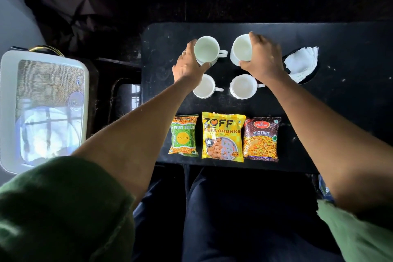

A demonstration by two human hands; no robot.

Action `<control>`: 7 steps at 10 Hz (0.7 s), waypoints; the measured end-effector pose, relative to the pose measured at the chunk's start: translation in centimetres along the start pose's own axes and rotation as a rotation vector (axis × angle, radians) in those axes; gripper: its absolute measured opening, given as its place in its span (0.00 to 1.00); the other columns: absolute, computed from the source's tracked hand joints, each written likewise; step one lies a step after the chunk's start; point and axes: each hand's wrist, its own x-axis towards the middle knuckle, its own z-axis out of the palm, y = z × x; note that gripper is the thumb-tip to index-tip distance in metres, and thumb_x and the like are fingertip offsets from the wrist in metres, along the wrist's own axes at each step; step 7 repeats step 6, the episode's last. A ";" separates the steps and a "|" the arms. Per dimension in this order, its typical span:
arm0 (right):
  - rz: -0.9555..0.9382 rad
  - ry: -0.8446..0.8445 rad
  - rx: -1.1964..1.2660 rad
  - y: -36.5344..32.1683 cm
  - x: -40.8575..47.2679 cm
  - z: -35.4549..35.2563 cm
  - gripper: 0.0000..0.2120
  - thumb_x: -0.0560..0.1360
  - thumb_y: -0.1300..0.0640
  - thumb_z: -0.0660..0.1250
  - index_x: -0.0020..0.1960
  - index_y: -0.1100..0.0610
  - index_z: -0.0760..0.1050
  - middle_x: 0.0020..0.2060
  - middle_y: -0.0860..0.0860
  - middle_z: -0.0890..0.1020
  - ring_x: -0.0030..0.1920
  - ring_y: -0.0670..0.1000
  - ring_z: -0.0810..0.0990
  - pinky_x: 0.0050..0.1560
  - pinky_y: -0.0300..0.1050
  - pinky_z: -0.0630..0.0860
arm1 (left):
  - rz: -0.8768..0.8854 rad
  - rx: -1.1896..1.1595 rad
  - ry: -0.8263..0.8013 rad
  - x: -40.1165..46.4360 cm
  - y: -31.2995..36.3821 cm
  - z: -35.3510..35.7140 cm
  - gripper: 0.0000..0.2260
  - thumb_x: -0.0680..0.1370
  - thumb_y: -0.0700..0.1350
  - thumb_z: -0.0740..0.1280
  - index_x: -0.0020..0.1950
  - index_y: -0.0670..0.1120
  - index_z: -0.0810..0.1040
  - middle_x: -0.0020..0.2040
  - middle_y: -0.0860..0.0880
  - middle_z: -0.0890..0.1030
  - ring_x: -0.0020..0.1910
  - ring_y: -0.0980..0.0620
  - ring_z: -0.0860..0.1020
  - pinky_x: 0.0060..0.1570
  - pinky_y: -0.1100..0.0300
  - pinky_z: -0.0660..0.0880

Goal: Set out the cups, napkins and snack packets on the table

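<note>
Head view, looking down over two outstretched arms onto a black counter (340, 112). Along the near edge, three snack packets side by side, flat and face up: a green packet (184, 135), a yellow packet (223, 137) touching or nearly touching a maroon packet (262, 138). Beyond them, four white cups in a two-by-two block: near-left cup (204, 87) and near-right cup (243, 86) standing free, handles to the right. At the back, left hand (188, 64) curled round the side of the far-left cup (207, 50), thumb and fingers wrapping its wall; right hand (263, 55) clasped over the far-right cup (241, 50), fingers on the far rim, thumb on the near rim. Impossible to tell whether these two cups sit on the counter or hang just above it. To the right of the cups, a stack of white napkins (301, 64) in a dark round holder (312, 74). Off to the left, apart from the counter, a white tray (85, 74) with a mesh-patterned base, none of the task's things visible in it. Judging by this: packets, napkins and two cups set out, the last two cups nearly placed, with only letting go and perhaps a small straightening left.
</note>
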 end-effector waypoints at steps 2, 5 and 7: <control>-0.011 0.007 -0.009 0.1 -0.2 0.5 0.35 0.72 0.56 0.67 0.74 0.61 0.56 0.69 0.58 0.68 0.66 0.60 0.70 0.63 0.55 0.66 | 0.012 0.007 -0.004 -0.1 -0.1 0.0 0.32 0.75 0.52 0.68 0.75 0.50 0.56 0.67 0.45 0.73 0.65 0.44 0.72 0.62 0.45 0.70; 0.000 0.066 -0.044 0.4 -2.4 0.8 0.37 0.75 0.49 0.63 0.76 0.60 0.50 0.76 0.61 0.55 0.73 0.62 0.59 0.71 0.57 0.57 | 0.117 0.173 -0.012 -1.7 -0.4 -0.6 0.39 0.77 0.56 0.63 0.78 0.48 0.43 0.79 0.49 0.48 0.77 0.44 0.52 0.73 0.44 0.55; 0.011 0.102 -0.029 0.4 -4.5 0.6 0.35 0.76 0.49 0.61 0.76 0.61 0.51 0.75 0.60 0.56 0.73 0.62 0.59 0.72 0.57 0.57 | 0.191 0.202 -0.003 -3.1 -0.5 -1.3 0.38 0.77 0.55 0.63 0.78 0.48 0.44 0.79 0.49 0.47 0.78 0.45 0.50 0.75 0.46 0.52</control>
